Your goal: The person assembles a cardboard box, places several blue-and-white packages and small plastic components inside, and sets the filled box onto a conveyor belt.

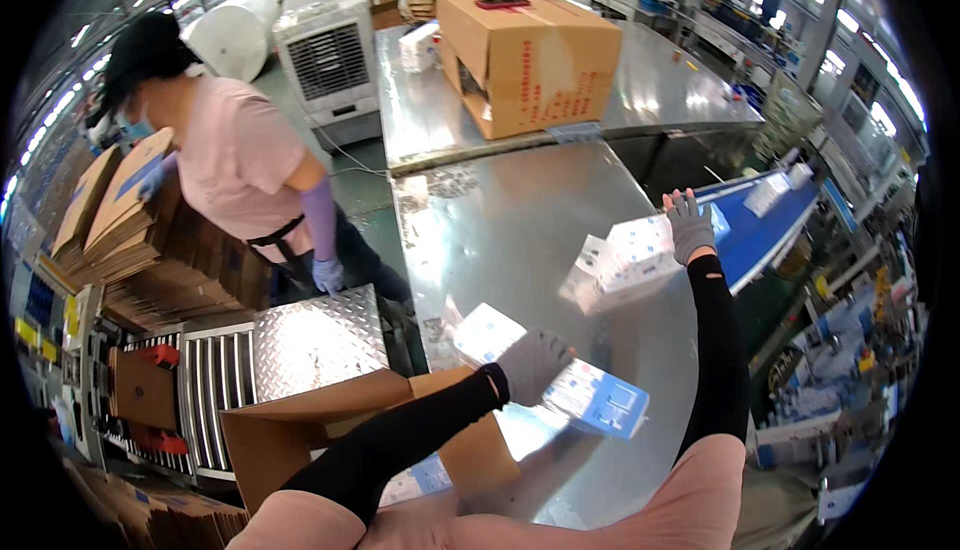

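My left hand [538,365], in a grey glove with bare fingertips, is closed over the middle of a long plastic-wrapped white and blue pack [612,405] on the metal table. The pack lies aslant, its blue end towards the right. Further off, my right hand [690,230], gloved alike, rests with fingers stretched out against the right end of another wrapped white pack [640,252]. Loose clear film shows at that pack's left end. Below my left forearm stands an open cardboard box [330,405], with a similar pack [425,480] inside.
A blue conveyor belt [775,235] carries more packs [768,193] at the right. On the steel table [510,210] stands a large carton [545,65] with a phone on top. Left are a roller conveyor [215,390], stacked flat cartons [130,210] and a co-worker [245,160].
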### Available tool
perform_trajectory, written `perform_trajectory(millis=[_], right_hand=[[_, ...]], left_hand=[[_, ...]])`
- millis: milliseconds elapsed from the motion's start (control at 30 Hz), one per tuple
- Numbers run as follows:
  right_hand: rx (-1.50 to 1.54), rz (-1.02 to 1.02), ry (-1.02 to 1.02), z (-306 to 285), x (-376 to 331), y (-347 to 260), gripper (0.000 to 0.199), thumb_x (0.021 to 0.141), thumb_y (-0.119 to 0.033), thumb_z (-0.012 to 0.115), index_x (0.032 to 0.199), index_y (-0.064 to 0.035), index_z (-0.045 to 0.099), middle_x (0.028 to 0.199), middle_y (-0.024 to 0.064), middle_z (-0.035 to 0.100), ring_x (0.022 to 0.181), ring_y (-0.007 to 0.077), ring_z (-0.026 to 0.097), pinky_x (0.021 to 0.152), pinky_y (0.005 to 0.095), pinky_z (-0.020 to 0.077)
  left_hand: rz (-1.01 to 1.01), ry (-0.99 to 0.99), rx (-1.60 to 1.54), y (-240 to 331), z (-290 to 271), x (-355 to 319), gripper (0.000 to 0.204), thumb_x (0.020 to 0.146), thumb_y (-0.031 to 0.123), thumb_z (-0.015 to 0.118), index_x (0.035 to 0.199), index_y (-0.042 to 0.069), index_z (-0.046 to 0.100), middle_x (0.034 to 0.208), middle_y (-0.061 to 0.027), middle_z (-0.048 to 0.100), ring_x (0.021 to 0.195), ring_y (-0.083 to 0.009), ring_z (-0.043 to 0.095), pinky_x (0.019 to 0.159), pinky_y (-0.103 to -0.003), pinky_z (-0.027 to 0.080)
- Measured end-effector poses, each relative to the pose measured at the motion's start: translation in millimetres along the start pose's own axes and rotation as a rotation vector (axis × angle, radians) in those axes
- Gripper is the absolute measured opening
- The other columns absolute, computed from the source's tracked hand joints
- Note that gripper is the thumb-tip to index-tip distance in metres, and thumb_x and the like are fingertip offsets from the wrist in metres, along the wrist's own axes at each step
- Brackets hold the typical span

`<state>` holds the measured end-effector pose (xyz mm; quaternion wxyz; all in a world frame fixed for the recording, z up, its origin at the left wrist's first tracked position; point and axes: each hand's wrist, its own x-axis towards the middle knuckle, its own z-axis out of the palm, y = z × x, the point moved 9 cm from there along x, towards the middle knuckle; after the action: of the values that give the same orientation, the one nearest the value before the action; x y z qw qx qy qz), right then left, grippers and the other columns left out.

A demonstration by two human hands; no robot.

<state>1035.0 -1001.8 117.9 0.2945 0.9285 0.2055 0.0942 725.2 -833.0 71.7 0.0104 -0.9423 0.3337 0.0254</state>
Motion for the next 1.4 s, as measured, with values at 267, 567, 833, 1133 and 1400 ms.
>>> perform_trajectory(millis=[267,567,833,1133,1400], right_hand=[[0.673,-0.002,-0.195,-13,17,-128,0.102,0.052,-0.049,0.085,0.134,-0.0035,0.046,0.133,0.0194,0.053,0.124,0.033,0.052,0.103,0.0413,0.0426],[0.844,0.393,-0.396,-6,-184,-60,0.094,0.056,-0.04,0.085,0.132,-0.0015,0.046,0.129,0.0203,0.058,0.12,0.0344,0.056,0.1,0.0391,0.0463],[1.661,0.753,-0.218,102,-325,-59,0.062,0.077,-0.038,0.07,0.126,-0.0009,0.057,0.126,0.02,0.059,0.114,0.0331,0.057,0.096,0.0382,0.0467],[2.838,0.706,0.054,-13,-384,-146,0.039,0.091,-0.022,0.059,0.12,0.0034,0.057,0.106,0.0145,0.067,0.093,0.0236,0.066,0.08,0.0336,0.0541],[1.379,-0.646,0.497,-375,-347,-310,0.071,0.07,-0.035,0.083,0.126,-0.0023,0.052,0.107,0.013,0.065,0.089,0.0284,0.066,0.077,0.0366,0.0532]], left_hand=[[-0.114,-0.049,0.019,-9,-3,-1,0.059,0.071,0.033,0.069,0.119,0.003,0.052,0.104,-0.0087,0.056,0.098,-0.0235,0.055,0.081,-0.034,0.038],[-0.018,0.178,0.237,35,-7,-36,0.042,0.085,0.029,0.057,0.119,0.004,0.055,0.102,-0.01,0.057,0.095,-0.027,0.055,0.08,-0.039,0.04],[-0.042,0.863,-0.032,61,-199,-230,0.032,0.086,0.003,0.052,0.117,-0.003,0.054,0.091,-0.0167,0.052,0.085,-0.0329,0.052,0.077,-0.042,0.042],[-0.57,0.445,-0.204,26,-46,-430,0.06,0.067,0.028,0.083,0.11,0.0,0.053,0.093,-0.018,0.055,0.082,-0.0374,0.055,0.071,-0.044,0.046],[-0.519,-0.367,-0.136,78,123,-400,0.084,0.065,0.045,0.071,0.129,-0.005,0.046,0.118,-0.0192,0.057,0.104,-0.0311,0.059,0.081,-0.043,0.049]])
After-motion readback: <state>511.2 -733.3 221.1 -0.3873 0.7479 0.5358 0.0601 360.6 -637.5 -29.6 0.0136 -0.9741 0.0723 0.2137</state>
